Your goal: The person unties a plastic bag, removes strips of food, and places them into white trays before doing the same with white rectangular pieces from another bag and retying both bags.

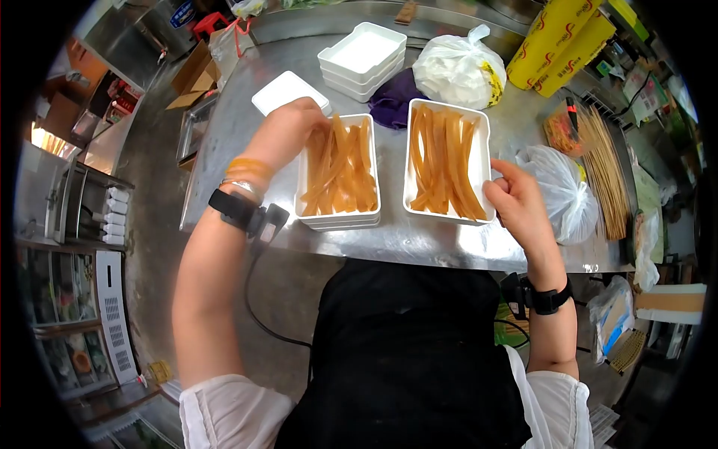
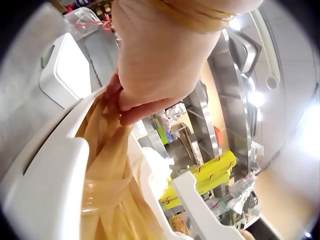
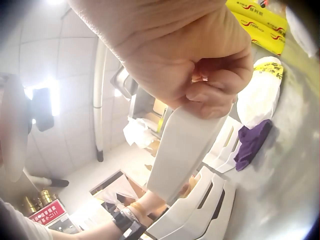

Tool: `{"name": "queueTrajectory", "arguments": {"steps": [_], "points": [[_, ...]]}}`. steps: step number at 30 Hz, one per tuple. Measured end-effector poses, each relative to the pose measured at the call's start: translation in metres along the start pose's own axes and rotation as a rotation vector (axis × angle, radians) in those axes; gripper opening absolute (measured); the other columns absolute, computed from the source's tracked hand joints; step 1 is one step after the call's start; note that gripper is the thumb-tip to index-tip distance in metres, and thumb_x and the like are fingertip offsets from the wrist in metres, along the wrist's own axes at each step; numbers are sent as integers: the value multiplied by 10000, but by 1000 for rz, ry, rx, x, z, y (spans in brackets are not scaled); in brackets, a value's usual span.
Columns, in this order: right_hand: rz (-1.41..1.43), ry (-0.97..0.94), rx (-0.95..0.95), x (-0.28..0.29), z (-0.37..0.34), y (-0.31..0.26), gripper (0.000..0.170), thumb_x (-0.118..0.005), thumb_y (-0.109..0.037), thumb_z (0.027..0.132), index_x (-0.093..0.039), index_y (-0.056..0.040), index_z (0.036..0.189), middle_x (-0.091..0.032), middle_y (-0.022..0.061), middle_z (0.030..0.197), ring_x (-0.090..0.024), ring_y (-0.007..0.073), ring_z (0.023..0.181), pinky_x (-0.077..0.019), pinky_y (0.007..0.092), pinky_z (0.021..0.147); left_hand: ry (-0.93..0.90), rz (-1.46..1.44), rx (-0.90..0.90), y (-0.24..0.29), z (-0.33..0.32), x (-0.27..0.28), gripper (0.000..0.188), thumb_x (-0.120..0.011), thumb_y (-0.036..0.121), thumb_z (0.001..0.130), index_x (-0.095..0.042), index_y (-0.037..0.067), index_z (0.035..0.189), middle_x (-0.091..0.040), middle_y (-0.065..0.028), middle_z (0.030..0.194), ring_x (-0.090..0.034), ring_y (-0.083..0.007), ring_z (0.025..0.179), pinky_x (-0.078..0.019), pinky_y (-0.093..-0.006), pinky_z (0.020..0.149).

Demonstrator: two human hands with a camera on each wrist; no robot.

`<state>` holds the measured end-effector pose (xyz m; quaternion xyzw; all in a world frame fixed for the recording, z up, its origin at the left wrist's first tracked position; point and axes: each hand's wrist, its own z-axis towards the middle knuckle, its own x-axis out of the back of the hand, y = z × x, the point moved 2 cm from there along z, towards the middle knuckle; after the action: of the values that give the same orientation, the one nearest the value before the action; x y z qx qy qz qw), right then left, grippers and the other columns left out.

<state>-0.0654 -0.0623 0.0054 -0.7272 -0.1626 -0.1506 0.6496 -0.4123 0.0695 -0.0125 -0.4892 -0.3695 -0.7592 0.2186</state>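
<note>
Two white trays hold long amber-brown strips. The left tray (image 1: pixel 375 202) tops a stack, and my left hand (image 1: pixel 295 127) reaches over its far left corner. In the left wrist view the fingers of that hand (image 2: pixel 150 70) pinch the ends of some strips (image 2: pixel 107 155). My right hand (image 1: pixel 520 202) grips the right side wall of the other tray (image 1: pixel 449 215) between thumb and fingers. From the right wrist view, that hand (image 3: pixel 200 65) has curled fingers on the rim of the white tray (image 3: pixel 182 150), which looks raised and tilted.
Behind are a stack of white trays (image 1: pixel 363 52), a white lid or tray (image 1: pixel 288 91), a purple cloth (image 1: pixel 395 99) and a white plastic bag (image 1: pixel 456 71). Yellow film rolls (image 1: pixel 550 45), another bag (image 1: pixel 561 194) and wooden sticks (image 1: pixel 604 172) lie to the right. The metal table's (image 1: pixel 441 251) front edge is near my apron.
</note>
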Motion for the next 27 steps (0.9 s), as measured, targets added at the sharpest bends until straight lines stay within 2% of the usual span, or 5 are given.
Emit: {"name": "queueTrajectory", "arguments": {"steps": [3, 6, 18, 21, 27], "points": [[11, -5, -1, 1, 0, -1, 438, -557, -110, 862, -543, 108, 1242, -566, 0, 618, -510, 58, 545, -393, 239, 496, -2, 123, -40, 10, 2, 1, 173, -629, -2, 815, -691, 37, 973, -650, -103, 966, -643, -295, 865, -523, -352, 761], [8, -11, 0, 2, 1, -1, 440, -556, -110, 862, -542, 108, 1244, -566, -1, 620, -510, 57, 548, -394, 238, 497, 153, 83, 49, 14, 5, 8, 165, -627, 0, 818, -685, 35, 968, -650, -102, 967, -640, -300, 867, -521, -356, 768], [14, -15, -3, 3, -2, -6, 427, -550, -90, 867, -543, 101, 1248, -589, 11, 642, -526, 64, 562, -411, 239, 513, 58, 55, -23, 21, 8, -4, 115, -621, 64, 827, -706, 54, 904, -652, -112, 910, -632, -328, 857, -517, -397, 775], [18, -12, -3, 2, -2, -7, 420, -550, -87, 868, -545, 100, 1244, -594, 14, 648, -530, 67, 565, -416, 242, 517, 218, 9, -7, 22, 7, -1, 122, -618, 67, 830, -709, 57, 910, -655, -107, 908, -633, -329, 865, -518, -393, 772], [41, -16, -4, 1, 0, -13, 418, -552, -86, 866, -546, 99, 1241, -601, 19, 656, -538, 70, 574, -420, 244, 520, 116, 57, 40, 19, 3, 3, 140, -599, 55, 833, -712, 47, 914, -663, -118, 909, -640, -330, 859, -521, -389, 773]]}}
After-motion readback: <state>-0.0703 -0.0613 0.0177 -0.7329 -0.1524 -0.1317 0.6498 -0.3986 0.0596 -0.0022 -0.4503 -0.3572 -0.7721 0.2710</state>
